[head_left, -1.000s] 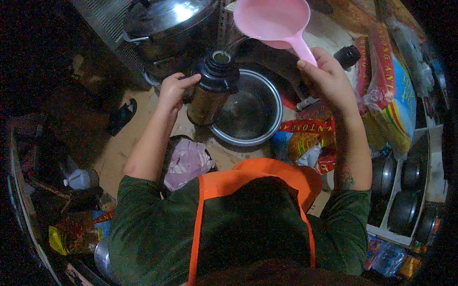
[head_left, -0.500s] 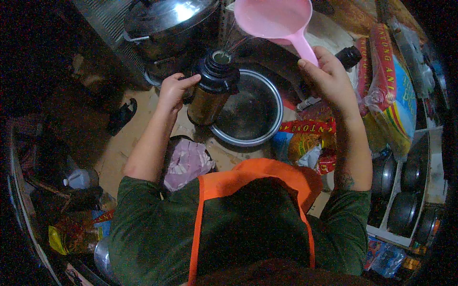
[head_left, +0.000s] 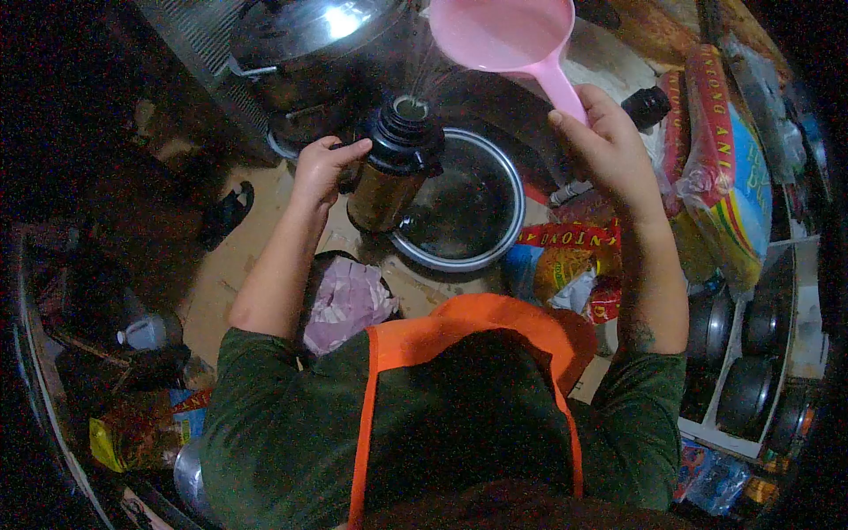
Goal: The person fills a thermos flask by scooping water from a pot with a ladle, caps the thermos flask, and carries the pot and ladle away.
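Note:
My left hand (head_left: pixel 325 170) is closed round the handle of a dark thermos flask (head_left: pixel 393 168), which stands upright with its mouth open. My right hand (head_left: pixel 609 146) grips the handle of a pink dipper (head_left: pixel 505 35), held up at the top of the view. Thin streams of water fall from the dipper's left side toward the flask's mouth. Beneath and right of the flask is a round metal basin (head_left: pixel 464 208) with a bright rim; it overlaps the flask's lower part in view.
A large lidded metal pot (head_left: pixel 314 44) stands at the upper left. Printed plastic bags (head_left: pixel 724 168) lie on the right, beside a rack of dark pans (head_left: pixel 746 389). A patterned cloth (head_left: pixel 347 305) is below the flask, and a sandal (head_left: pixel 228 212) lies at left.
The pink dipper has shifted slightly, first right and then back left. Ripples and a dark spot now show in the basin. My left hand and the flask have barely moved.

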`<state>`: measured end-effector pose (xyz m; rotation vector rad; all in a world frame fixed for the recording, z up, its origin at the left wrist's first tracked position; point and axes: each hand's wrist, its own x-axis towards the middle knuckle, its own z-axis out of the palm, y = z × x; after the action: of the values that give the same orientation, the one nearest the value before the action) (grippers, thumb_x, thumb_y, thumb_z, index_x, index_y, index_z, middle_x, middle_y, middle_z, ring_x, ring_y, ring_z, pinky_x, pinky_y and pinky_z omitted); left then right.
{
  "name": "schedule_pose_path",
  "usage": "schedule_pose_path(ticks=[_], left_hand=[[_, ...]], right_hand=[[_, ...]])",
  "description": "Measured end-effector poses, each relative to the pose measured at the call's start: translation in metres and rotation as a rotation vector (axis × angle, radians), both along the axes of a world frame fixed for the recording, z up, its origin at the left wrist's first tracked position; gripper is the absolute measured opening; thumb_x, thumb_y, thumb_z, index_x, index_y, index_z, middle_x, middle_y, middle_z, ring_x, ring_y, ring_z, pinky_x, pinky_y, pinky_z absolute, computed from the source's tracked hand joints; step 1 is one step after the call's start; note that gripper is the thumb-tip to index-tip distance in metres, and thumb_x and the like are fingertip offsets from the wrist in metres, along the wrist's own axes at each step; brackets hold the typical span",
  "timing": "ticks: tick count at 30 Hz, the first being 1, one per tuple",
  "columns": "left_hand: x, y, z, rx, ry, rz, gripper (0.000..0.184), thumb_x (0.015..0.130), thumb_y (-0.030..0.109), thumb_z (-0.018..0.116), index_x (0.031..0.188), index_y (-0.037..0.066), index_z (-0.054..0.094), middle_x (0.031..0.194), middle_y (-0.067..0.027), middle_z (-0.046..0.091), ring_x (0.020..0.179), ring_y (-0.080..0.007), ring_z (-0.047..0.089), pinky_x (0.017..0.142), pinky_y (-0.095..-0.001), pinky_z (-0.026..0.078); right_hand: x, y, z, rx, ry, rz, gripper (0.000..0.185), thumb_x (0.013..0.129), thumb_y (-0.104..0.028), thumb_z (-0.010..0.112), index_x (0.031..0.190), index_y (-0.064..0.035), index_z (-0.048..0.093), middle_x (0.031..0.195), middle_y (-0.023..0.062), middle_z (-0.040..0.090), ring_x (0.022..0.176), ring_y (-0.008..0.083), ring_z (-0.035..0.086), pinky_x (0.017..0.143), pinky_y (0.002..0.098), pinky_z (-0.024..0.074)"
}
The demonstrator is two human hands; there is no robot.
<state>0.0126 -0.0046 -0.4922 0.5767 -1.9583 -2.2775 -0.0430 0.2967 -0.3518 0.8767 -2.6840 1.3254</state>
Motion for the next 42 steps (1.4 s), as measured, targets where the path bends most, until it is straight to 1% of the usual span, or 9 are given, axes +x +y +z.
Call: schedule_pose_path(ticks=[13,15,19,21,25,27,31,34,42], left_hand=[[0.001,-0.001,-0.003,0.037,0.019,0.034,0.055,0.058,0.014,0.073,0.097,-0.012,0.044,0.082,-0.0115,0.054,0.073,-0.0174,0.051,0.065,-0.0266,0.039],[0.000,-0.001,-0.007,0.039,0.029,0.089,0.050,0.058,0.014,0.073,0.093,-0.011,0.047,0.081,-0.0104,0.054,0.072,-0.0165,0.051,0.064,-0.0263,0.039],[0.002,-0.001,-0.006,0.026,0.045,0.075,0.051,0.058,0.014,0.073,0.093,-0.012,0.047,0.081,-0.0106,0.054,0.073,-0.0165,0.051,0.065,-0.0264,0.038],[0.002,-0.002,-0.005,0.042,0.037,0.062,0.060,0.058,0.015,0.073,0.100,-0.014,0.043,0.085,-0.0128,0.053,0.076,-0.0179,0.051,0.067,-0.0268,0.039],[0.000,-0.005,-0.012,0.014,0.032,0.107,0.068,0.058,0.015,0.074,0.106,-0.017,0.037,0.089,-0.0145,0.053,0.079,-0.0188,0.051,0.069,-0.0267,0.039],[0.002,-0.004,-0.008,-0.003,0.009,0.097,0.072,0.058,0.015,0.073,0.109,-0.017,0.034,0.092,-0.0160,0.052,0.083,-0.0195,0.050,0.071,-0.0266,0.039],[0.006,0.002,0.005,-0.034,-0.002,0.080,0.072,0.058,0.015,0.074,0.108,-0.017,0.034,0.093,-0.0164,0.052,0.083,-0.0198,0.050,0.071,-0.0268,0.039],[0.006,0.002,0.004,-0.030,-0.011,0.093,0.074,0.058,0.015,0.074,0.110,-0.018,0.032,0.093,-0.0171,0.052,0.083,-0.0200,0.051,0.071,-0.0266,0.039],[0.010,0.005,0.005,0.071,0.102,0.082,0.020,0.063,0.010,0.069,0.071,0.002,0.053,0.069,-0.0041,0.054,0.061,-0.0126,0.050,0.055,-0.0243,0.037]], right_hand=[[0.003,-0.006,-0.001,0.061,0.155,0.005,0.030,0.072,-0.022,0.056,0.091,0.0003,0.050,0.072,0.0124,0.055,0.061,0.0187,0.053,0.057,0.0295,0.0422],[0.005,-0.008,0.000,0.072,0.114,0.026,0.029,0.077,-0.018,0.054,0.096,0.0025,0.047,0.079,0.0028,0.050,0.071,0.0084,0.045,0.062,0.0207,0.0369],[0.007,-0.012,0.001,0.084,0.077,0.013,0.029,0.077,-0.018,0.054,0.096,0.0026,0.047,0.079,0.0027,0.049,0.072,0.0083,0.044,0.063,0.0205,0.0366],[0.006,-0.012,-0.002,0.054,0.164,-0.006,0.030,0.072,-0.022,0.056,0.091,0.0001,0.050,0.073,0.0137,0.055,0.062,0.0210,0.055,0.057,0.0308,0.0428],[0.005,-0.014,-0.006,0.008,0.160,0.009,0.030,0.072,-0.023,0.056,0.090,0.0001,0.050,0.072,0.0150,0.055,0.063,0.0231,0.055,0.058,0.0320,0.0431],[0.006,-0.014,-0.003,0.098,0.113,0.012,0.025,0.077,-0.015,0.054,0.094,0.0013,0.048,0.076,0.0019,0.047,0.070,0.0085,0.043,0.062,0.0206,0.0359],[0.007,-0.016,-0.001,0.150,0.202,0.021,0.024,0.077,-0.016,0.054,0.093,0.0013,0.048,0.075,0.0031,0.047,0.068,0.0089,0.043,0.060,0.0213,0.0359],[0.010,-0.019,0.000,0.117,0.205,0.000,0.029,0.072,-0.023,0.055,0.090,-0.0004,0.050,0.072,0.0172,0.055,0.065,0.0292,0.056,0.059,0.0360,0.0432],[0.014,-0.024,0.000,0.151,0.205,-0.004,0.027,0.073,-0.022,0.054,0.088,-0.0011,0.049,0.071,0.0179,0.055,0.065,0.0323,0.055,0.059,0.0383,0.0425]])
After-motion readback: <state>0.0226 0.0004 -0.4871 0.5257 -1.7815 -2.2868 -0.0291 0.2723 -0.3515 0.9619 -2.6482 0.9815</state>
